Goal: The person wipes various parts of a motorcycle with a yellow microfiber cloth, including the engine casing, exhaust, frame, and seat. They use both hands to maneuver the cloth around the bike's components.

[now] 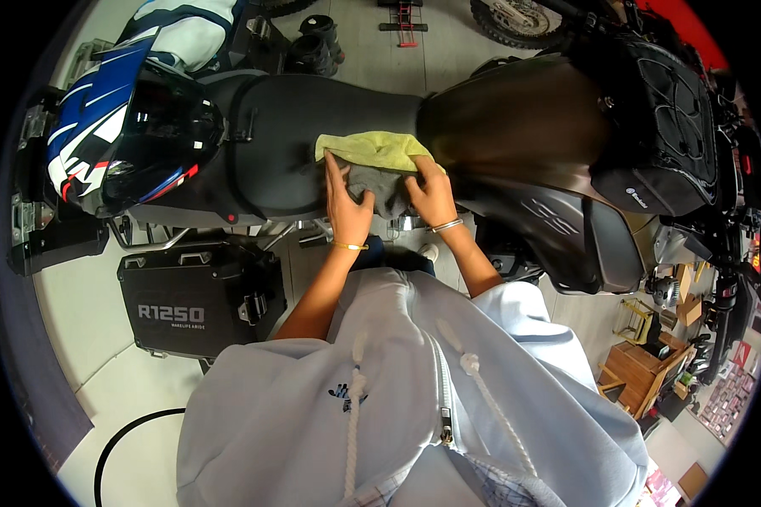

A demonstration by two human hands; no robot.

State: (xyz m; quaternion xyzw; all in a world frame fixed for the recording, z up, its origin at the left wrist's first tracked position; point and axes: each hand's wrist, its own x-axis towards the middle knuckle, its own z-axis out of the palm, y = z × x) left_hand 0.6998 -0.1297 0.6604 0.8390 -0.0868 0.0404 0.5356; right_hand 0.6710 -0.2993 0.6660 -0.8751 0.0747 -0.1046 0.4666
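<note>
A microfiber cloth (372, 150), yellow-green on one face and grey on the other, lies partly folded over the edge of the black motorcycle seat (287, 144). My left hand (347, 207) grips its left side, thumb toward the grey face. At the cloth's right end, my right hand (431, 193) pinches the edge near where the seat meets the dark fuel tank (516, 127). The grey part hangs between both hands. Some fingertips are hidden behind the fabric.
A blue, white and red helmet (135, 135) sits on the motorcycle's left end. Below it hangs a black side case (199, 300). A black tank bag (659, 127) is strapped on at the right. Boots (317, 46) and another motorcycle's wheel (520, 19) are beyond the seat.
</note>
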